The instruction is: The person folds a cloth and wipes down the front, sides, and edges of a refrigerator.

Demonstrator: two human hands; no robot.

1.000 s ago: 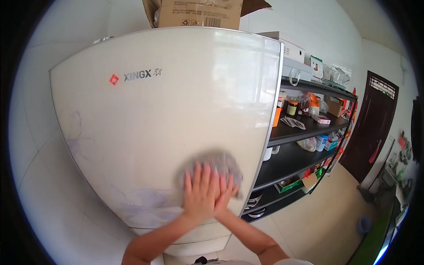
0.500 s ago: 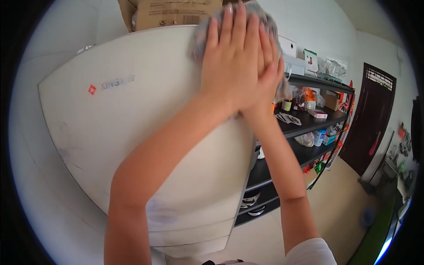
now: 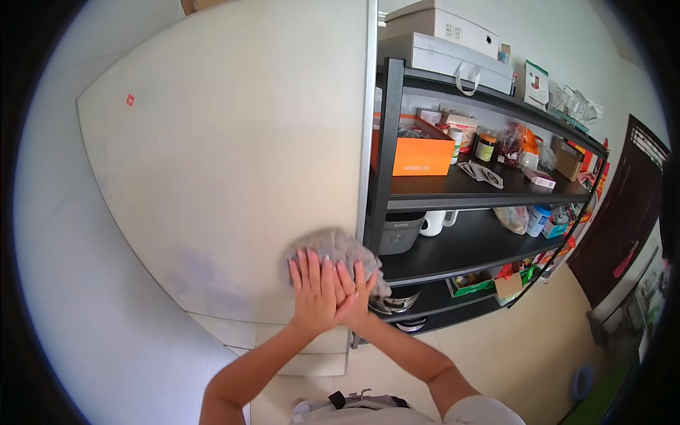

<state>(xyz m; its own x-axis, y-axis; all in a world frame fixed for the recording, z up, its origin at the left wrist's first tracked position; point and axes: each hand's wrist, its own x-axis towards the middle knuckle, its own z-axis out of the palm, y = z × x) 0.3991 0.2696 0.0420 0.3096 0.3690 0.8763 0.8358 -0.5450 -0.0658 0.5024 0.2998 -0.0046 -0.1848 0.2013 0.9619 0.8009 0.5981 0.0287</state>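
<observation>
A crumpled grey cloth (image 3: 334, 244) is pressed against the lower right part of a white refrigerator door (image 3: 241, 156). My left hand (image 3: 314, 294) lies flat on it with the fingers stretched upward. Beside it, partly overlapping, my right hand (image 3: 356, 296) also pushes on the cloth, fingers extended. Their thumb sides touch, and the palms are hidden. The cloth's right end hangs past the door's edge. A faint bluish smudge shows on the door to the left of the cloth, and a small red diamond mark (image 3: 129, 100) is near its upper left.
A black shelf rack (image 3: 386, 142) stands right beside the refrigerator. It carries white boxes (image 3: 453, 60), an orange box (image 3: 422, 154), a grey pot-like container (image 3: 401, 236), jars and packets. Further right are a dark door (image 3: 616, 205) and a blue basin (image 3: 582, 384) on the floor.
Both hands and the cloth have moved down the door from its top right corner to its lower right part. The view has shifted too, showing more of the rack. The dark lettering no longer shows.
</observation>
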